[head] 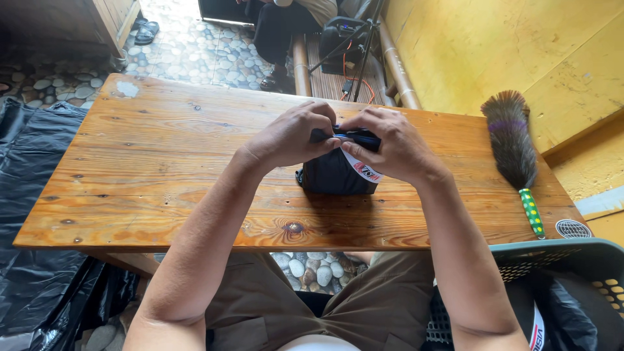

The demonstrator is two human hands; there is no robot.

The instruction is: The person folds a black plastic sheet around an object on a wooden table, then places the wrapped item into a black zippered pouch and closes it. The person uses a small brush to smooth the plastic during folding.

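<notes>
A dark folded garment (333, 174) with a white and red printed patch lies on the wooden table (149, 162), near its middle. My left hand (294, 134) grips its top edge from the left. My right hand (390, 146) pinches the same edge from the right, over a blue trim. Both hands touch each other above the cloth. The top of the garment is hidden under my fingers.
A feather duster (513, 146) with a green dotted handle lies at the table's right end. A teal plastic basket (572, 260) with dark cloth stands at my right. Black plastic sheeting (32, 286) covers the floor left. A seated person (286, 26) and a tripod (361, 39) are beyond the table.
</notes>
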